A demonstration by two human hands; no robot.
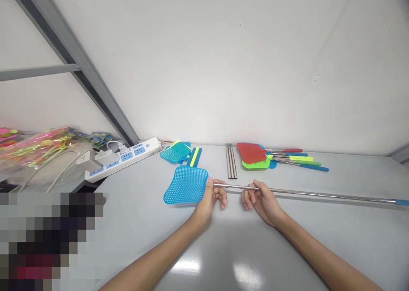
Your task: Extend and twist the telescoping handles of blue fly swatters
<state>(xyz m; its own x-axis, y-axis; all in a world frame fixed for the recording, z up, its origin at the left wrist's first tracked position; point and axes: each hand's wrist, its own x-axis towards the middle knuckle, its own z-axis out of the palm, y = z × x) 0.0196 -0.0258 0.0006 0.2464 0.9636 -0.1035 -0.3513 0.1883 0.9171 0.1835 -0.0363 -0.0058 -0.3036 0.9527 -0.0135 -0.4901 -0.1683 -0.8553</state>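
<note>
A blue fly swatter (187, 184) with a long, extended metal rod lies level across my two hands above the table. My left hand (209, 197) is closed at the neck, where the perforated paddle meets the rod, its thumb on top. Further along, my right hand (260, 199) pinches the rod between thumb and fingers. The rod runs on to the right and ends in a blue handle (401, 202) at the picture's edge. Behind the paddle are loose blue and yellow handles (194, 157), partly hidden by it.
Teal and blue swatter heads (175, 151) lie at the back. Several metal rods (231, 161) lie beside a stack of swatters with a red head (252, 153). On the left are a power strip (123, 159) with plugs and bagged colourful items (44, 154). A wall (243, 69) closes the back.
</note>
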